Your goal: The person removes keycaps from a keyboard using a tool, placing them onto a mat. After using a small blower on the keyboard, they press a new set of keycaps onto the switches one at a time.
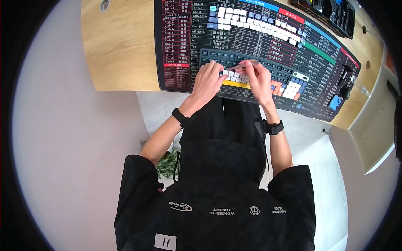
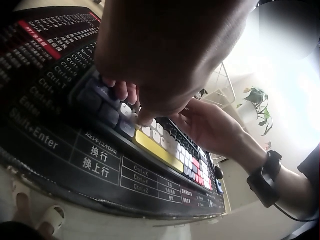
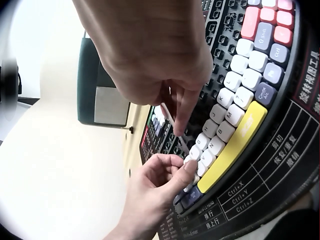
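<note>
A keyboard point(image 1: 228, 55) lies on a dark printed desk mat, its upper rows bare of keycaps, with white keycaps point(image 3: 235, 82) and a yellow spacebar point(image 3: 235, 146) on the lower rows. My left hand point(image 1: 207, 79) is at the left end of the lower rows, thumb and forefinger pinching a white keycap point(image 3: 189, 161) beside the F key. My right hand point(image 1: 260, 81) grips a slim pale tool point(image 3: 168, 114) between thumb and fingers. Its thin tip point(image 3: 184, 145) points down at the keys near the left fingertips. The right palm hides part of the tool.
Loose white and blue keycaps point(image 1: 259, 26) lie in rows on the mat point(image 1: 173, 46) beyond the keyboard. A black tray-like object point(image 1: 326, 16) is at the far right. Small black items and a blue piece point(image 1: 335, 101) sit near the mat's right edge. The desk point(image 1: 119, 50) extends left.
</note>
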### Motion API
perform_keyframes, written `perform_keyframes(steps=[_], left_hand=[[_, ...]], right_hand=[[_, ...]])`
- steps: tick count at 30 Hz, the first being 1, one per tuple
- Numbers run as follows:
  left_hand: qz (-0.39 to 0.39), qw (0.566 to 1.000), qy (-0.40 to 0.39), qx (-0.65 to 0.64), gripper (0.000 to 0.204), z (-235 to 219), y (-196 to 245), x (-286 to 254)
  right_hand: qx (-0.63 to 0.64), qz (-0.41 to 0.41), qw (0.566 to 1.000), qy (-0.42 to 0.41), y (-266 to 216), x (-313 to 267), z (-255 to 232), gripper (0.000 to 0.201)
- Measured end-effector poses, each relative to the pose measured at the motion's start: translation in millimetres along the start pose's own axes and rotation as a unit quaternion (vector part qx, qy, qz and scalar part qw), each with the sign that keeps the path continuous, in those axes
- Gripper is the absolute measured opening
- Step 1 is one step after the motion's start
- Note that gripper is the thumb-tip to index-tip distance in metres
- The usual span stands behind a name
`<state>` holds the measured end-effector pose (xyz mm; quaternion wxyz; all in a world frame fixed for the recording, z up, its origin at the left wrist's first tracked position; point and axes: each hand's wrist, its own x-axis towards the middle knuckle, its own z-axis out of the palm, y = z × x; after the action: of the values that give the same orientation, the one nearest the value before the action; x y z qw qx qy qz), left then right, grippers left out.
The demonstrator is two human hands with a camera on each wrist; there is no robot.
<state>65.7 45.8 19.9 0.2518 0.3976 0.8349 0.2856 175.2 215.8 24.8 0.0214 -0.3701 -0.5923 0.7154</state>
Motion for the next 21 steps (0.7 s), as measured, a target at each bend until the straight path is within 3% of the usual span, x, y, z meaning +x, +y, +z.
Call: perform_keyframes(steps=[15, 18, 21], left_hand=[[0.012, 0.999, -0.020, -0.048, 0.020, -4.2, -3.7, 3.4], [0.022, 0.996, -0.024, -0.084, 0.018, -15.9, -2.6, 6.1], [-0.024, 0.985, -0.003, -0.168, 0.018, -23.1, -1.2, 11.9]], right_hand=[[0.057, 0.063, 0.993, 0.079, 0.6, 5.3, 9.9, 0.034], [0.164, 0.084, 0.979, 0.089, -8.6, 6.6, -2.2, 0.034], [0.277, 0.100, 0.955, 0.041, -16.0, 10.9, -15.2, 0.030]])
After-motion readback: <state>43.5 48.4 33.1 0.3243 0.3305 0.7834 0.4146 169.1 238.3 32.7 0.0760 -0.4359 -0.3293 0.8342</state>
